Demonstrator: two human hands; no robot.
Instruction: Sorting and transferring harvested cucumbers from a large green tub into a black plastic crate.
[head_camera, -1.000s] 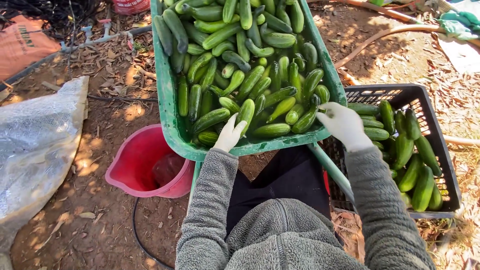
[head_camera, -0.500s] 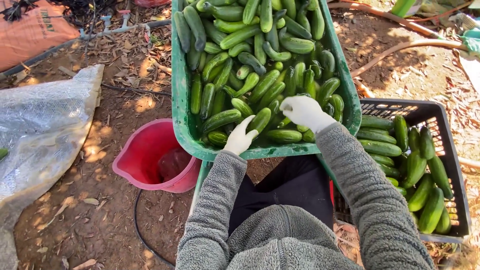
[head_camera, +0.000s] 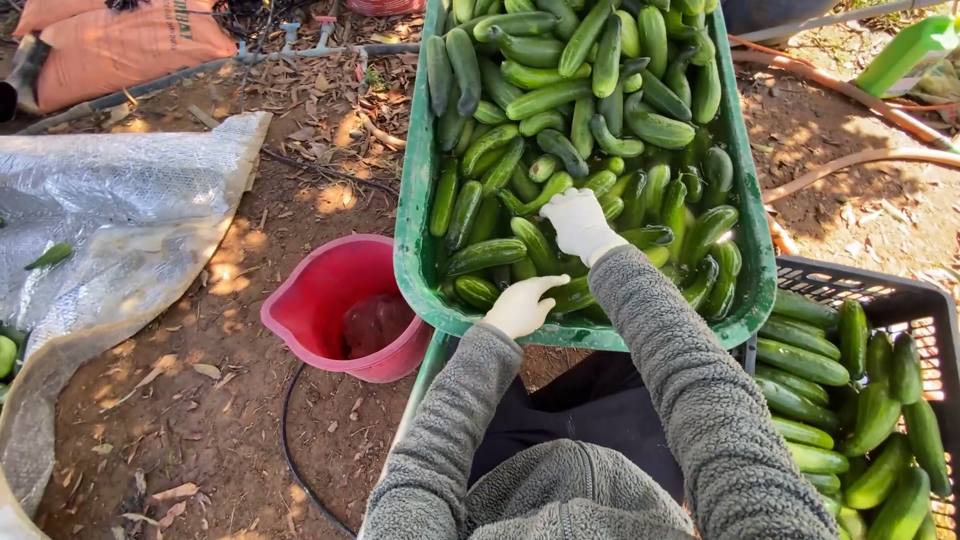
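Right hand (head_camera: 578, 224) among cucumbers (head_camera: 560, 80), green tub (head_camera: 412, 250)

Both my arms reach forward from the bottom of the view in grey fleece sleeves, each ending in a white glove. My left hand (head_camera: 522, 305) sits lower and closer to me, palm down, fingers loosely curled with the thumb pointing right. My right hand (head_camera: 577, 222) stretches farther ahead, its forearm angled up and to the left, fingers bent downward; what they grip is hidden.
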